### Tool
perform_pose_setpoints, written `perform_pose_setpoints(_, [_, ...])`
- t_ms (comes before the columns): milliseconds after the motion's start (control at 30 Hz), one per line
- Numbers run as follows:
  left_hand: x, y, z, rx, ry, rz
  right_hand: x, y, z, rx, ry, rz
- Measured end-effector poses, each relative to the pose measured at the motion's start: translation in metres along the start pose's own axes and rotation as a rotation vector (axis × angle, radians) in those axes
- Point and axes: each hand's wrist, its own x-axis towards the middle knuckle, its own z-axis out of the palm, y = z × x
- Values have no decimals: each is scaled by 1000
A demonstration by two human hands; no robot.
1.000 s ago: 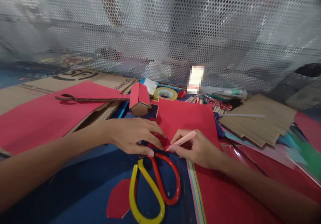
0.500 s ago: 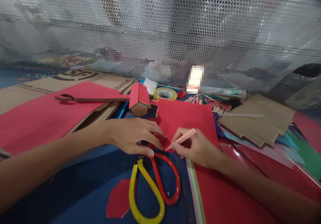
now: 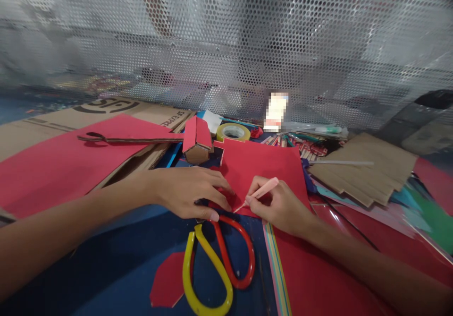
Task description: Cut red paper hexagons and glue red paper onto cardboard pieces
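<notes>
My right hand (image 3: pixel 279 207) grips a pink pen (image 3: pixel 266 188), its tip down at the near edge of a red sheet (image 3: pixel 264 165). On the sheet's left part rests my left hand (image 3: pixel 194 191), palm down and fingers spread; what lies beneath the palm is hidden. Large scissors (image 3: pixel 208 278) with one yellow and one red handle lie just below the left thumb, their blades mostly covered by the hand. A red octagon-like cutout (image 3: pixel 168 280) lies at the left of the yellow handle.
Behind my left hand is a red-covered cardboard hammer shape (image 3: pixel 196 139), with a tape roll (image 3: pixel 232 132) beside it. Flattened cardboard (image 3: pixel 148 113) and red paper (image 3: pixel 88 160) spread left. More cardboard pieces (image 3: pixel 368 167) lie right. A perforated metal panel (image 3: pixel 226 46) stands behind.
My right hand and the pink pen have shifted very slightly, with the pen's back end a little lower and farther right. My left hand stays in place.
</notes>
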Motion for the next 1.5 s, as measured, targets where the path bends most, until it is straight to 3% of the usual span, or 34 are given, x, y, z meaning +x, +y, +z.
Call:
perform_pose_setpoints(400, [1,2,2,-47,48,20,0,2,0,-31,33,-20])
perform_pose_setpoints(1000, [1,3,2,26,-45,6,2,0,-3,-44,38,-5])
perform_pose_setpoints(1500, [2,8,0,-6,-12,-11,3,3,-2,-32,73,14])
